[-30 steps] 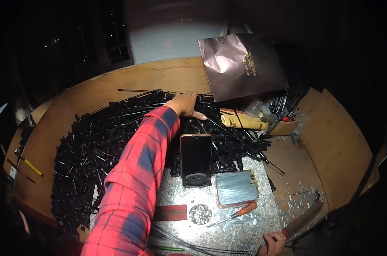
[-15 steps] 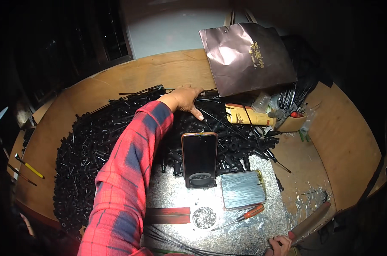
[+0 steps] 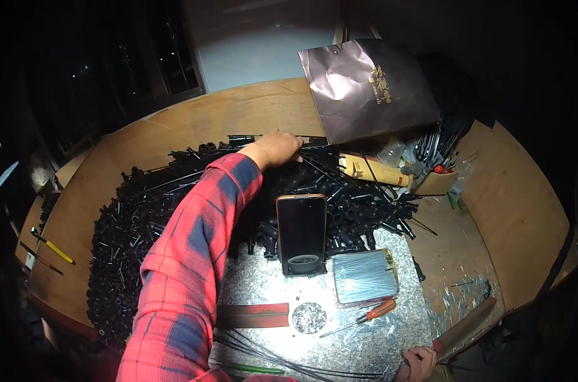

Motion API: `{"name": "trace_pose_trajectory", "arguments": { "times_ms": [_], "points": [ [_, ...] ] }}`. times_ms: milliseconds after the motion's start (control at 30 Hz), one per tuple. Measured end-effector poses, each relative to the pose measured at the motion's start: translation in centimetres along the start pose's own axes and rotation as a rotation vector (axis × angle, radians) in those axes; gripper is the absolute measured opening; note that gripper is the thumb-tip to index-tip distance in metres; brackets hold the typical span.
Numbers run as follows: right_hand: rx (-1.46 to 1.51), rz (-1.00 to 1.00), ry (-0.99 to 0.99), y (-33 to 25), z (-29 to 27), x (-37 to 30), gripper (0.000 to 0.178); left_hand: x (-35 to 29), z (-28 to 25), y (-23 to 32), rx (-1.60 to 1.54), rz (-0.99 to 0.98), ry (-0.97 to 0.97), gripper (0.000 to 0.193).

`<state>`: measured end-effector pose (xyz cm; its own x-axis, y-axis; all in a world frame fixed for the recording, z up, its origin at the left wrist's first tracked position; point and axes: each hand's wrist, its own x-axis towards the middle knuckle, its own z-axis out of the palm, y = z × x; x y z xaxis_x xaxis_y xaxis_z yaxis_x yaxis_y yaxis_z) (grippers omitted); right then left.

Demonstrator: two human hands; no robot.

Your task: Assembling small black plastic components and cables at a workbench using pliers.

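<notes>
My left hand (image 3: 277, 148), in a red-and-navy plaid sleeve, reaches to the far side of a heap of black tubular parts (image 3: 142, 216). Its thumb and fingers are drawn together over thin black rods (image 3: 317, 167); what lies between the fingertips is hidden. At the lower right, my right hand (image 3: 419, 364) is curled at the near edge of a speckled stone slab (image 3: 359, 344); what it holds, if anything, cannot be made out. Long thin black rods (image 3: 270, 356) run along the slab's near side toward that hand, beside a green stick (image 3: 254, 368).
On the slab stand a phone (image 3: 301, 232), a box of fine grey wires (image 3: 365, 277), an orange-handled screwdriver (image 3: 378, 310), a round dish (image 3: 308, 318) and a red-black strip (image 3: 254, 316). Behind are a yellow box (image 3: 375, 170) and a dark paper bag (image 3: 371, 95). A curved wooden wall (image 3: 518, 210) surrounds everything.
My left hand has shifted slightly, and its spread thumb has closed in toward the fingers. The rods under it have moved a little. My right hand stays about where it was.
</notes>
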<state>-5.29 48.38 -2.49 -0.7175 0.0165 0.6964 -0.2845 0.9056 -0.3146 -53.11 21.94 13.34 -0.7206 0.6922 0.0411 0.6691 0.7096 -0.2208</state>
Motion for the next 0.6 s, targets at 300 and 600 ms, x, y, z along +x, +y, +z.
{"name": "trace_pose_trajectory", "arguments": {
  "times_ms": [300,600],
  "points": [
    [0.010,0.023,0.036,-0.1,0.4,-0.3,0.022,-2.1,-2.4,-2.1,0.494,0.153,0.187,0.022],
    [-0.012,0.037,0.013,-0.5,0.0,-0.3,0.021,-8.6,-6.5,-4.7,0.454,-0.021,0.113,0.015]
  ]
}}
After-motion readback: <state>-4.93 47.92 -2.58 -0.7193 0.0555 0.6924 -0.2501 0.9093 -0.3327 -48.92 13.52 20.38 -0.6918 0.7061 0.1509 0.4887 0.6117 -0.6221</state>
